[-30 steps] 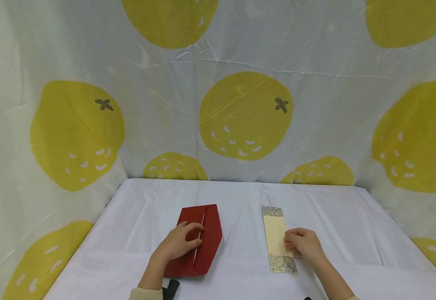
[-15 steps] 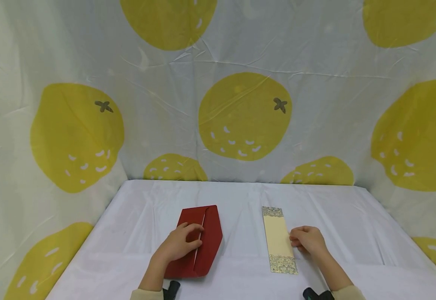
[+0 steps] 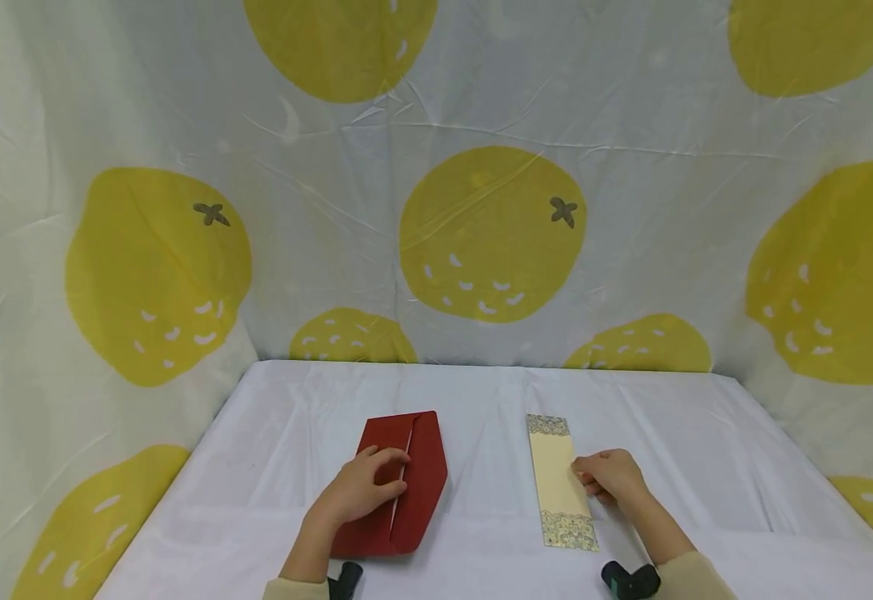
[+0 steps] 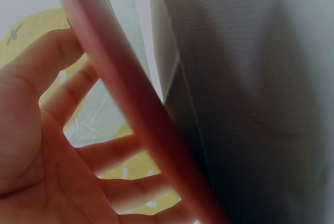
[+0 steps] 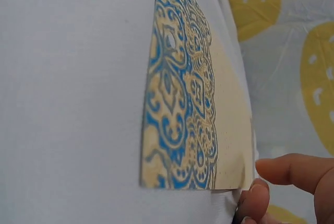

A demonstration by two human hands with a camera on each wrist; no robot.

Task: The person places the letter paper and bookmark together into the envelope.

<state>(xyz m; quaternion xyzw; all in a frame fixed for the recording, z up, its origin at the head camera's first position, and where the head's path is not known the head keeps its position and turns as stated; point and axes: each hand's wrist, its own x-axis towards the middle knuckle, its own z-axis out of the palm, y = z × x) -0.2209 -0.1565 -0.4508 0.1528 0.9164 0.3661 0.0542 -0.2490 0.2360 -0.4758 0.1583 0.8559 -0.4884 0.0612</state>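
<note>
A red envelope (image 3: 427, 475) lies on the white-covered table left of centre, its pointed flap facing right. My left hand (image 3: 356, 490) rests on it with fingers slightly bent and spread; in the left wrist view the fingertips touch the red surface (image 4: 133, 98). To the right lies a long cream card (image 3: 555, 473) with a lace-like pattern at both ends. My right hand (image 3: 618, 482) has thumb and index finger at the card's right edge. From the right wrist, the card's patterned end (image 5: 172, 93) shows blue and gold, and the thumb and index finger pinch near its corner.
White cloth (image 3: 481, 533) covers the table. Hanging fabric printed with yellow fruit (image 3: 492, 233) encloses the back and sides. Dark wrist-worn devices (image 3: 630, 581) show beside each sleeve (image 3: 695, 577).
My right fingers drew off the card to the right of its edge, then came back onto that edge. The left hand, the envelope and the card have stayed in place.
</note>
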